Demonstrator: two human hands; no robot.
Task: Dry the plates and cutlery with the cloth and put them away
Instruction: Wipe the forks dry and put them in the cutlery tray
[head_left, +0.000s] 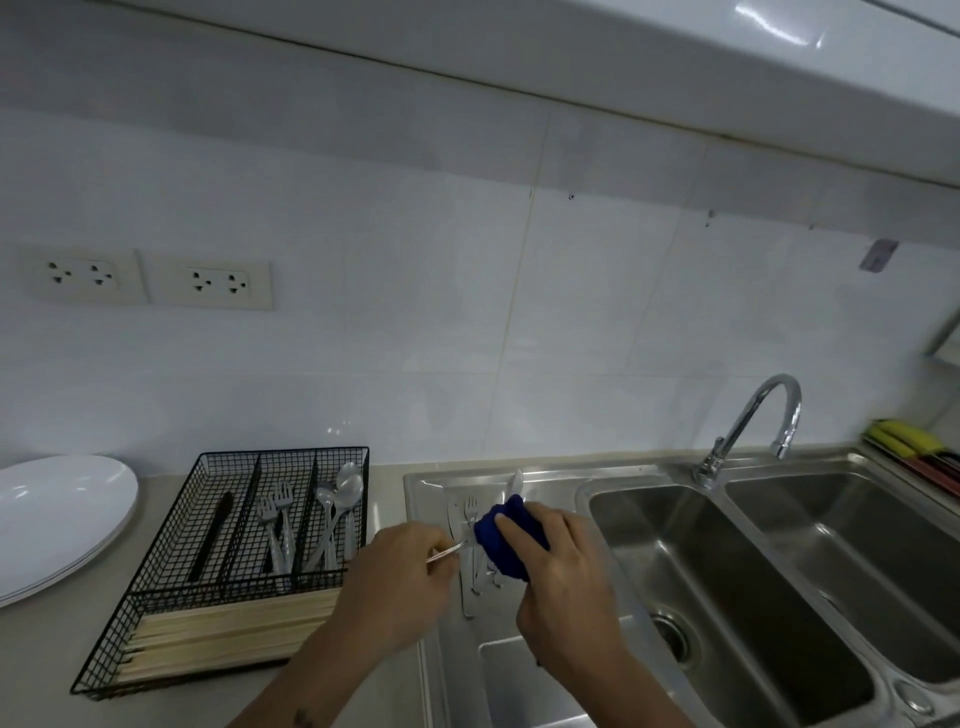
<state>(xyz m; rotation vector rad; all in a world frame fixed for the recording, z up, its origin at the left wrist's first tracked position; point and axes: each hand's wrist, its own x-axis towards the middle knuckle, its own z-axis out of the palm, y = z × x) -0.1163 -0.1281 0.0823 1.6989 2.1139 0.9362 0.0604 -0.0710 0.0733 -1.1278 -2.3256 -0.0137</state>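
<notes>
Head view, lower centre of the frame: the left hand (400, 587) pinches the handle of a metal utensil (445, 552) while the right hand (558, 566) grips the blue cloth (506, 543) round its other end, so cutlery drying looks under way. More cutlery (475, 545) lies on the sink drainer (431, 483) beneath. Next, probably, it goes to the wire tray (228, 566) at lower left, beside the stacked plates (57, 519) on the tabletop (31, 654).
</notes>
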